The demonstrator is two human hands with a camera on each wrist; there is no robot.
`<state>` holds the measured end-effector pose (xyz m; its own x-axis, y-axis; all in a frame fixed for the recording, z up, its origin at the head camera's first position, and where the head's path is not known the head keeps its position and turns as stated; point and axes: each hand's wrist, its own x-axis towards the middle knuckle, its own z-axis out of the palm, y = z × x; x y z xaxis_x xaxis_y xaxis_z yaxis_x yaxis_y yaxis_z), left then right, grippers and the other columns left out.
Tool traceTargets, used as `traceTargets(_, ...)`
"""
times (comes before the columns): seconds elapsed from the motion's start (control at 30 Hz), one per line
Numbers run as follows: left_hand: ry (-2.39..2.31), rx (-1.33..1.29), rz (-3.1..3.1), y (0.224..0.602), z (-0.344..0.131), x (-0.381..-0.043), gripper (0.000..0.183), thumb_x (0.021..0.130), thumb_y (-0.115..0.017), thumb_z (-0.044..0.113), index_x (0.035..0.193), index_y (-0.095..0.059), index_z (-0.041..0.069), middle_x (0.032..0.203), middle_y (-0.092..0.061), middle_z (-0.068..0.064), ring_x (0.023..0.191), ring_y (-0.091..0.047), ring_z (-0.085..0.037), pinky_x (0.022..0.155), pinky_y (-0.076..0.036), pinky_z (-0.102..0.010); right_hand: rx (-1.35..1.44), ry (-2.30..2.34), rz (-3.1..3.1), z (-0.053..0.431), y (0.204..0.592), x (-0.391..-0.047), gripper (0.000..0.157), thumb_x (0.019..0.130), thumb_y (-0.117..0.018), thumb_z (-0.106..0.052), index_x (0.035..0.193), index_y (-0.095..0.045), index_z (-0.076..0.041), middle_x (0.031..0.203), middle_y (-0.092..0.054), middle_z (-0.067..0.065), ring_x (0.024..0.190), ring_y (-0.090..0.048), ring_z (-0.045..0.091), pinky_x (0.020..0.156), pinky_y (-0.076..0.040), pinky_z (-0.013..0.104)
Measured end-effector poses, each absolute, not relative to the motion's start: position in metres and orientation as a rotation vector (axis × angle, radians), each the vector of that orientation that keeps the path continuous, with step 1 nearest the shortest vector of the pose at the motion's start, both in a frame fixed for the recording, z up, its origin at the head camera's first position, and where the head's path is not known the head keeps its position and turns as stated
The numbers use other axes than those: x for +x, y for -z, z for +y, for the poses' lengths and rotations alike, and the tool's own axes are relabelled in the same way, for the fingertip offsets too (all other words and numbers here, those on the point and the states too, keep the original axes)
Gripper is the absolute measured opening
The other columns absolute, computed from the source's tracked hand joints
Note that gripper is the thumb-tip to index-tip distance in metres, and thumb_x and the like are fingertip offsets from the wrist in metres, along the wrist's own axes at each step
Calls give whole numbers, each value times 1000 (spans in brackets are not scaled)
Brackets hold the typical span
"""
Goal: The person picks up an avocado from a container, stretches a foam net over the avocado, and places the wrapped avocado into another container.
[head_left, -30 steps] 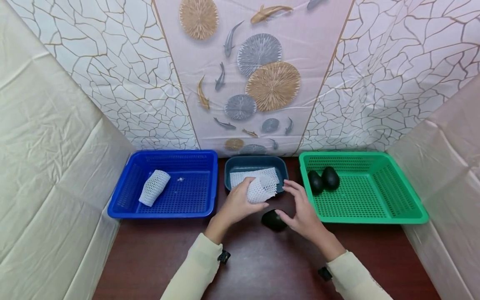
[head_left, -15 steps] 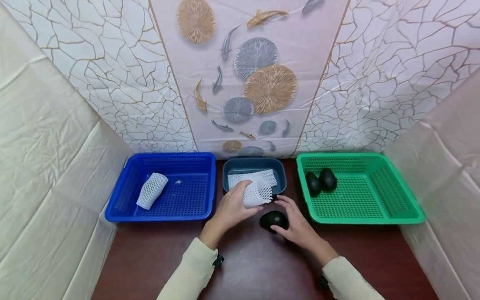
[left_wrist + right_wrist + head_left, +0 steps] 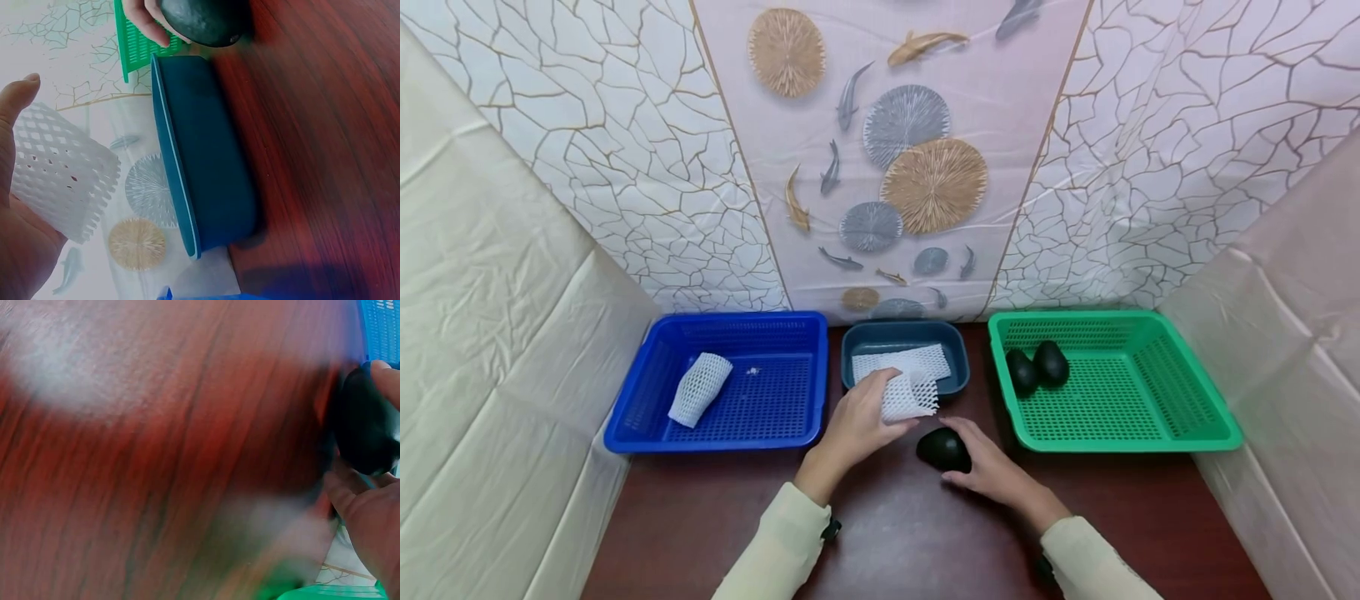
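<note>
My left hand (image 3: 854, 423) holds a white foam net sleeve (image 3: 910, 398) above the front of a small teal tray, the sleeve's cut end facing right. In the left wrist view that sleeve (image 3: 62, 169) stands open-ended between thumb and palm. My right hand (image 3: 994, 472) grips a dark avocado (image 3: 942, 450) over the table in front of the tray. The right wrist view has the thumb on one side of the avocado (image 3: 365, 425) and fingers on the other. More flat foam net (image 3: 917, 360) lies in the teal tray (image 3: 959, 383).
To the left stands a blue basket (image 3: 715, 445) with a foam net-wrapped item (image 3: 700, 390) inside. On the right, a green basket (image 3: 1127, 445) contains two avocados (image 3: 1051, 364). A patterned cloth wall (image 3: 902, 167) closes off the back, behind the brown table (image 3: 895, 533).
My right hand has come down and closed around the avocado, which lay on the table. The left hand, still with the sleeve, has shifted slightly left and down in view.
</note>
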<state>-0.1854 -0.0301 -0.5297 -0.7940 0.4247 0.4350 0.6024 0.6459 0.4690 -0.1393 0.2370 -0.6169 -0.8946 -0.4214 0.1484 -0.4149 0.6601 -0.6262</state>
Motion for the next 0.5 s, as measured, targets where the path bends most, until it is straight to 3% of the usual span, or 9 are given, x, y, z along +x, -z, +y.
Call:
traceTargets(0.27, 885, -811, -2615, 531, -35, -182, 77, 78, -91, 41, 137, -54, 9, 129, -66, -7, 112, -65, -20, 100, -55, -39, -676, 1034, 2848, 237, 619, -143, 72, 84, -87, -17, 147, -52, -7, 142, -58, 6, 133, -56, 24, 106, -49, 50)
traceTargets(0.5, 894, -793, -2619, 532, -35, -181, 77, 78, -90, 41, 138, -53, 9, 128, -66, -8, 111, -65, -20, 101, -55, -39, -665, 1083, 2889, 239, 615, -144, 70, 81, -89, -16, 143, -56, -9, 138, -60, 5, 129, -58, 23, 104, -50, 50)
